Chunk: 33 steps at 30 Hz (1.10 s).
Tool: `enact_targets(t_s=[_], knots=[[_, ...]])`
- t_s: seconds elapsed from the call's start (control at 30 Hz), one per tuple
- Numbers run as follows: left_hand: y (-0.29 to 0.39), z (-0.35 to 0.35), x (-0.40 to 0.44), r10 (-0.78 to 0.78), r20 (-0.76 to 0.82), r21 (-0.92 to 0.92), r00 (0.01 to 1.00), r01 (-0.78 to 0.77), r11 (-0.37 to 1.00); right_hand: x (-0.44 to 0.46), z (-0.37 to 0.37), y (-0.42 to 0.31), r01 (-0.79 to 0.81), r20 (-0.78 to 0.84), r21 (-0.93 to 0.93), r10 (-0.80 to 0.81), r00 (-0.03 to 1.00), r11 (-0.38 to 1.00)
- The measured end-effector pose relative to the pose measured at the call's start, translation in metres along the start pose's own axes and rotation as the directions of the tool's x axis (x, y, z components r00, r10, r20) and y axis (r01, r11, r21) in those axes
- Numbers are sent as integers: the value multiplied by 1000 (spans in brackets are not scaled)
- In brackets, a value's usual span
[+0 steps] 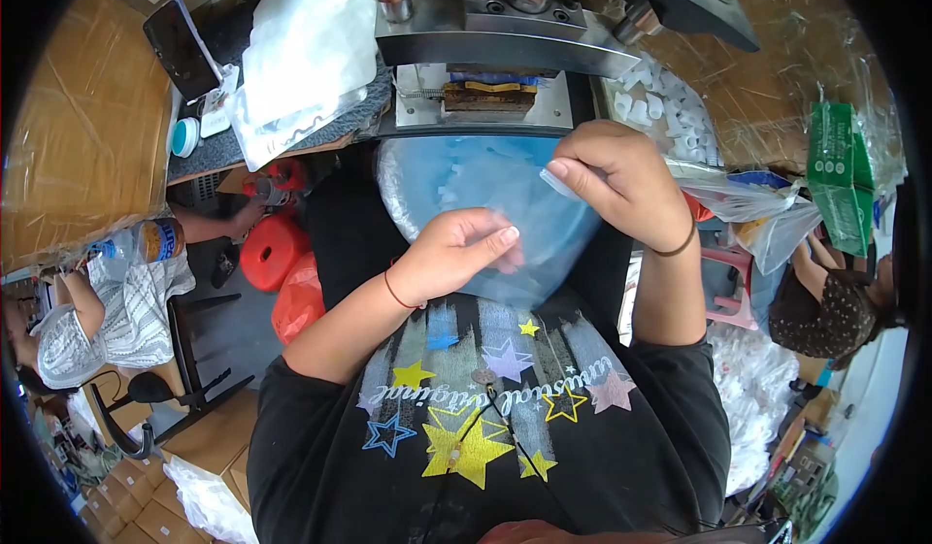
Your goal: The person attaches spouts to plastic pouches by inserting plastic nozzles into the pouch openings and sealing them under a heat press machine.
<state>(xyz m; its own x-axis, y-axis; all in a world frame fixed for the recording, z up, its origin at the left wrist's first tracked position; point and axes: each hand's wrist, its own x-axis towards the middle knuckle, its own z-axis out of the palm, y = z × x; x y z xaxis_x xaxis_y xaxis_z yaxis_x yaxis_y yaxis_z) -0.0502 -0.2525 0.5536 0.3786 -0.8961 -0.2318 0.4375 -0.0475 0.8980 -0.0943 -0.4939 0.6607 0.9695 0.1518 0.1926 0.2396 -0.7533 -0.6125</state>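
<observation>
My right hand (621, 185) is closed in a pinch on the whitish, ribbed edge of a clear plastic bag (556, 183). Lower and to the left, my left hand (456, 253) has its thumb laid over curled fingers. Those fingertips are blurred, and what they grip cannot be made out. Behind both hands, a translucent blue plastic tray or sheet (417, 170) with a pale rim rests over my lap. See-through film (505, 199) shows between the hands, its outline hard to follow against the blue.
A press (524, 20) with a metal block (488, 98) stands ahead. White plastic spouts (646, 102) are piled at right, near a green box (840, 177). Flat white pouches (306, 54) and a phone (183, 51) are at left. A red stool (274, 253) and other people are nearby.
</observation>
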Motion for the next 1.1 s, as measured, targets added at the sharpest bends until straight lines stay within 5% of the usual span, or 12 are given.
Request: enact_targets(t_s=[0.17,0.3,0.4,0.57,0.7,0.73,0.77,0.83,0.9,0.93,1.03,1.1], knots=[[6,3,4,-171,126,-185,977,192,964,0,-5,21,55,2,-7,-55,998,998],[2,-13,12,-203,55,-246,978,210,946,-13,-29,86,-266,-263,-460,156,952,847],[14,-32,22,-118,-22,-283,993,107,953,-20,-20,124,-177,-170,-360,122,978,916],[27,-54,41,-66,-45,-407,997,42,912,-26,-11,130,-232,-253,-334,150,956,913],[23,-54,42,107,-173,-150,979,-134,980,-30,-2,135,-303,-375,-345,166,912,888],[27,-47,35,109,-392,12,913,-113,993,-31,-2,128,-421,-379,-312,295,877,852],[32,-54,32,400,-536,431,743,-166,887,-30,-1,127,-403,-397,-319,266,879,858],[43,-83,22,901,-306,952,308,109,286,-34,-1,126,-375,-430,-336,214,877,864],[57,-108,-1,922,-120,842,368,530,-102,-37,-3,129,-340,-446,-358,161,881,869],[49,-121,-8,842,-220,854,493,514,-78,-37,-4,129,-323,-456,-370,133,880,871],[39,-120,-30,707,-157,901,690,394,-183,-35,-2,125,-316,-472,-394,105,875,863],[39,-121,-37,764,-123,963,633,263,-63,-36,-3,117,-387,-467,-332,207,860,860]])
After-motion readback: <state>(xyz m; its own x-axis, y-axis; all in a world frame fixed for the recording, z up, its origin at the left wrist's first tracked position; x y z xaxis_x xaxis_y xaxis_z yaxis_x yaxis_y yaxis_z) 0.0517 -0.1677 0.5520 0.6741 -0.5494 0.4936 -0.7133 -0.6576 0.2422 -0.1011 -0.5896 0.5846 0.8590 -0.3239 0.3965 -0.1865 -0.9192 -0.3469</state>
